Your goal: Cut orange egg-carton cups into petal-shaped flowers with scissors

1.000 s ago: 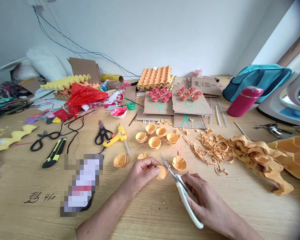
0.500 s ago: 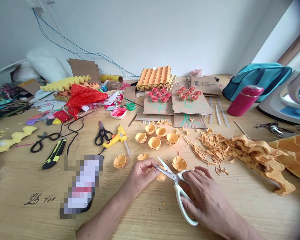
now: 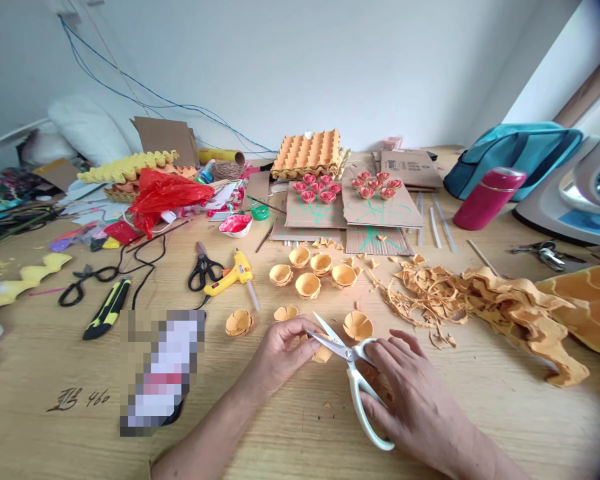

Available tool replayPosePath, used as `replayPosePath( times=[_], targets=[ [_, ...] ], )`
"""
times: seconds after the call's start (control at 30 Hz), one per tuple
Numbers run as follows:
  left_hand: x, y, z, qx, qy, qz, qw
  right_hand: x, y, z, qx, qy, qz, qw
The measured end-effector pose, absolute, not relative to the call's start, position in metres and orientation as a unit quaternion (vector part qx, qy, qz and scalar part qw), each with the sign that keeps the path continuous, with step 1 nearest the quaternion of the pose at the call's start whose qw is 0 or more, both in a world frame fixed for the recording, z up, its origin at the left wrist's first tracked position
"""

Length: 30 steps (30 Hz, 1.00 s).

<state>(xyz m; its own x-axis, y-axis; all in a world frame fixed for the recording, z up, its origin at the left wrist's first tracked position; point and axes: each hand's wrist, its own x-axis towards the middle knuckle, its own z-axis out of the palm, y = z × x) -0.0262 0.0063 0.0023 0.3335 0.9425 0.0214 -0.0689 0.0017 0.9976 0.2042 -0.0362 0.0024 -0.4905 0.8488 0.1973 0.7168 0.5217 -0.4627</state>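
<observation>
My left hand (image 3: 284,348) pinches a small orange egg-carton cup (image 3: 322,353) just above the wooden table (image 3: 80,360). My right hand (image 3: 410,393) grips white-handled scissors (image 3: 353,373); their blades stand apart, pointing left at the cup. A trimmed orange cup (image 3: 357,325) lies just beyond the scissors. Two more flower-shaped cups (image 3: 239,323) lie to the left of my left hand, and several round orange cups (image 3: 309,285) are grouped farther back.
Orange carton trimmings (image 3: 430,293) and torn carton (image 3: 525,313) pile at the right. A yellow glue gun (image 3: 230,277), black scissors (image 3: 203,267) and a utility knife (image 3: 107,309) lie left of centre. Cardboard with red flowers (image 3: 325,200), an egg tray (image 3: 307,152), a red bottle (image 3: 487,199) stand behind.
My right hand turned the scissors from pointing up-left with shut blades to lying flatter with blades apart at the cup. My left hand kept its hold on the cup.
</observation>
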Motion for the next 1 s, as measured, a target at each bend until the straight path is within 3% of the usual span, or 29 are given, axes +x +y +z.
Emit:
replayPosePath(
  times=[0.23,0.53,1.0],
  targets=[
    [-0.0275,0.0068,0.0069,0.594,0.398,0.414,0.563,0.2056,-0.0351,0.0009,-0.429,-0.853,0.218,0.203],
    [-0.0284,0.0077,0.0055,0.637,0.4,0.418,0.51,0.2059,-0.0345,0.0037,-0.427,-0.856,0.205,0.207],
    [-0.0292,0.0073,0.0083,0.652,0.391,0.398,0.514,0.2076,-0.0365,0.0095,-0.407,-0.866,0.22,0.191]
  ],
)
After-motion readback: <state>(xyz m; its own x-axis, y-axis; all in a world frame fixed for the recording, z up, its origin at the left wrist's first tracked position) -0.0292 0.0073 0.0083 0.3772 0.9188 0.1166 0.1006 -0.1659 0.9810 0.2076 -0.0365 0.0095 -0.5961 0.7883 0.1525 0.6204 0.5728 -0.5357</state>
